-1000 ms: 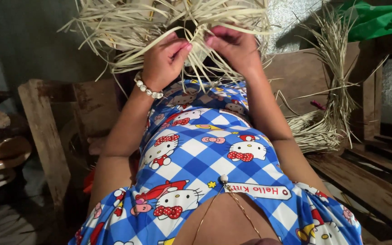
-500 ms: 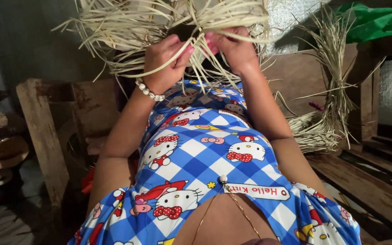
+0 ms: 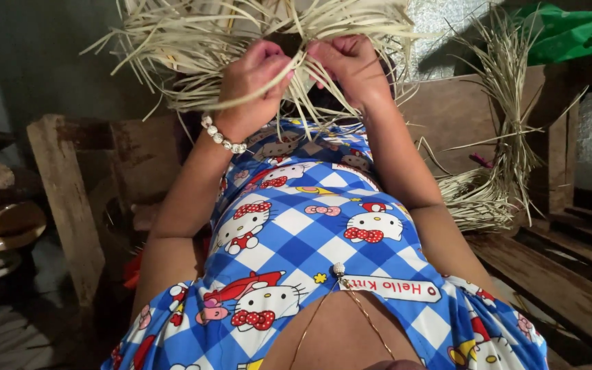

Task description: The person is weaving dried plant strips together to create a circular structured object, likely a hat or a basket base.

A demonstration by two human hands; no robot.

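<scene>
Both hands, left (image 3: 251, 85) and right (image 3: 352, 68), pinch strands of the straw weave (image 3: 255, 27) at upper centre; loose ends everywhere, plainly unfinished.

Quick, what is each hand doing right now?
Left hand: fingers closed on strands of the straw weave.
Right hand: fingers closed, pinching strands of the same weave.

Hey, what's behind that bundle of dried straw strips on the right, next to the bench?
Behind the loose bundle of pale straw strips stand a brown wooden backrest panel and an upright wooden post. Green plastic sheeting lies higher up. What the bundle's lower coil rests on is covered.
</scene>
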